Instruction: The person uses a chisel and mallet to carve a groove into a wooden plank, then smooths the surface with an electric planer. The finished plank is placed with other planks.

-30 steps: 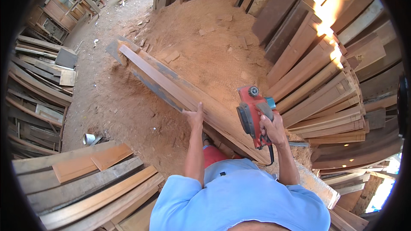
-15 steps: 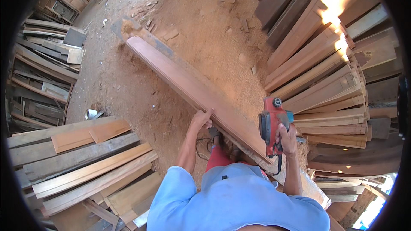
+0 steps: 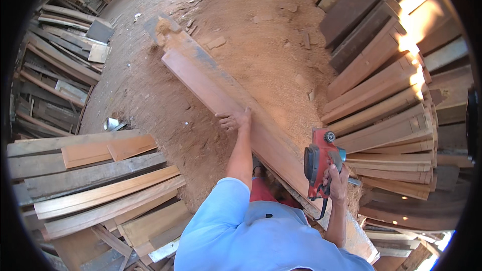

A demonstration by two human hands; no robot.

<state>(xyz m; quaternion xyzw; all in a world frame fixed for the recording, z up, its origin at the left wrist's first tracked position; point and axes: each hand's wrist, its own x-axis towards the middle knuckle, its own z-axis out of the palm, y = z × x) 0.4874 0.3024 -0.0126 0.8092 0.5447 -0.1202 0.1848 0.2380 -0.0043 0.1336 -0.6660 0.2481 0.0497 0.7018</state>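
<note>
A long reddish wooden board (image 3: 201, 83) lies slantwise on a dusty bench plank (image 3: 233, 88) in front of me. My left hand (image 3: 236, 120) rests across the board about halfway along, fingers stretched toward its left edge. In my right hand (image 3: 335, 179) is a red and black electric hand planer (image 3: 317, 163), gripped by its rear handle and held tilted on its side over the board's near right end. A dark cord (image 3: 323, 210) hangs from the planer's handle.
Sawdust (image 3: 261, 35) heaps beyond the bench. On the right, many planks (image 3: 371, 100) lean in a fanned row. Boards (image 3: 108, 180) lie stacked at the lower left, with a small white can (image 3: 111, 124) behind them. More timber (image 3: 60, 65) is piled at the far left.
My left hand has moved from the board's near left edge up and across onto its face. The planer stays in my right hand, slightly lower in the picture. The whole view has shifted a little.
</note>
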